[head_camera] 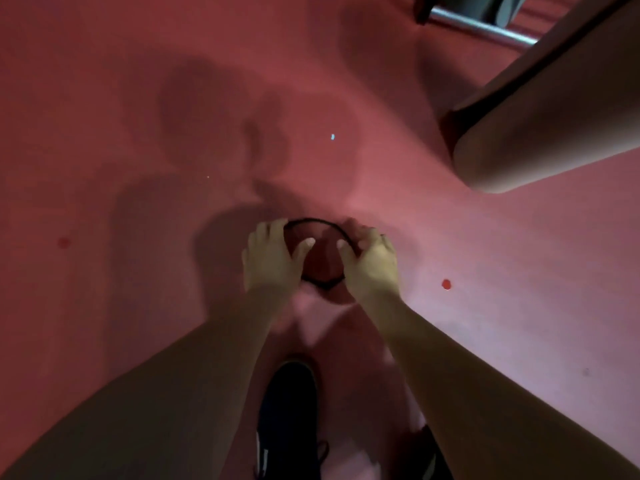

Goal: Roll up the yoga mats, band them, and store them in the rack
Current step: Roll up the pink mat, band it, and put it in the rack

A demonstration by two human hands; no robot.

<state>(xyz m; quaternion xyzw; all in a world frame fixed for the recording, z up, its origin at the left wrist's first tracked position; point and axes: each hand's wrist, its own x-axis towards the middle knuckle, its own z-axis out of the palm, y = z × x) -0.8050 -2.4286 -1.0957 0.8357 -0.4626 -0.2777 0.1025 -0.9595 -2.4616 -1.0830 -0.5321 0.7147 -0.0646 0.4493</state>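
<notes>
Band stretched over the mat's end

My left grip (272, 258) and right grip (372, 261) each clench the black band (309, 219) at opposite sides, holding it wide over the top of the rolled mat (320, 266), which stands on end on the floor. The band looks light and springy, the mat soft and likely to unroll.

One wide-angle view from the head, facing steeply down, close above left hand (272, 259) and right hand (374, 263), red floor (104, 64) behind.
</notes>
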